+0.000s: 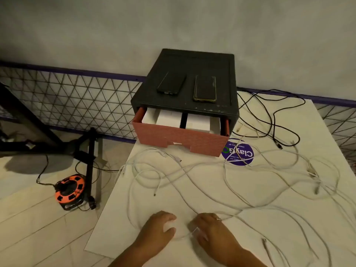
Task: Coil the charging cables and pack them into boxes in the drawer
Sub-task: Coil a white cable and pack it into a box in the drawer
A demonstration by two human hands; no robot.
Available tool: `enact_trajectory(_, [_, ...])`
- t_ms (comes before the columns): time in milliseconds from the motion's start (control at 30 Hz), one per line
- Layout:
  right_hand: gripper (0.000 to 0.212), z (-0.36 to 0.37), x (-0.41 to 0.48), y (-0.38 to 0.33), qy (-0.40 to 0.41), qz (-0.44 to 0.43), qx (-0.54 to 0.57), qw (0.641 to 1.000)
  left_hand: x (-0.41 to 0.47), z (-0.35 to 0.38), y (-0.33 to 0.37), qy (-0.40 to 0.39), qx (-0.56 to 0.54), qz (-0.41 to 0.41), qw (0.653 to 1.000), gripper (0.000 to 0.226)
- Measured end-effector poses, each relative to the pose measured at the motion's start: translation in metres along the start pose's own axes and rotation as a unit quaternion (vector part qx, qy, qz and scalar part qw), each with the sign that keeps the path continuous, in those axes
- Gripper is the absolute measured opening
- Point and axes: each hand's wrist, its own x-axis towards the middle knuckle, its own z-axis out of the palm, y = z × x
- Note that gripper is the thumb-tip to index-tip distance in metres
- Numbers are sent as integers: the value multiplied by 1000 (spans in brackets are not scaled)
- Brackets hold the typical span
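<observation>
- White cable (181, 237) lies at the near edge of the table (134, 228), bent into a small loop between both hands.
- Left hand (159, 228): fingers curled round one side of the loop.
- Right hand (210, 230): pinches the other side; blurred, so the finer grip is unclear.
- Loose white cables (224, 176) sprawl uncoiled across the tabletop beyond the hands.
- Red brick-patterned drawer (179, 137) stands pulled open at the far side, with white boxes (198, 122) inside.
- Black cabinet (192, 62) houses the drawer; two phones (171, 83) lie flat on top.
- Black cables (269, 120) trail to its right.
- Orange cable reel (70, 187) sits on the floor, left.
</observation>
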Motion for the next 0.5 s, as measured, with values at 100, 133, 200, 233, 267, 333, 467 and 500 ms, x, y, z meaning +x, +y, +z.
enact_trajectory(100, [19,16,5,4,7,-26,-72,997,1,-2,-6,-23,98,30,994,35])
enact_trajectory(133, [15,15,6,2,18,-21,-95,995,0,-4,-5,-25,113,39,993,36])
enact_trajectory(200, [21,13,7,3,44,-47,-133,989,-1,-4,-4,-37,131,43,990,36])
enact_trajectory(233, [26,8,7,0,52,-37,-145,987,-1,-5,-2,-46,143,39,988,36])
enact_trajectory(267, [26,-1,6,-3,51,-15,-161,986,-1,-6,-1,-59,166,43,984,38])
enact_trajectory(333, [19,-13,6,-7,98,21,-139,985,-3,-13,1,-66,212,44,974,52])
enact_trajectory(467, [23,-53,7,-3,257,139,42,955,-3,-32,-1,14,118,73,990,45])
enact_trajectory(500, [22,-69,5,-1,294,162,69,940,-1,-39,-1,42,94,80,991,47])
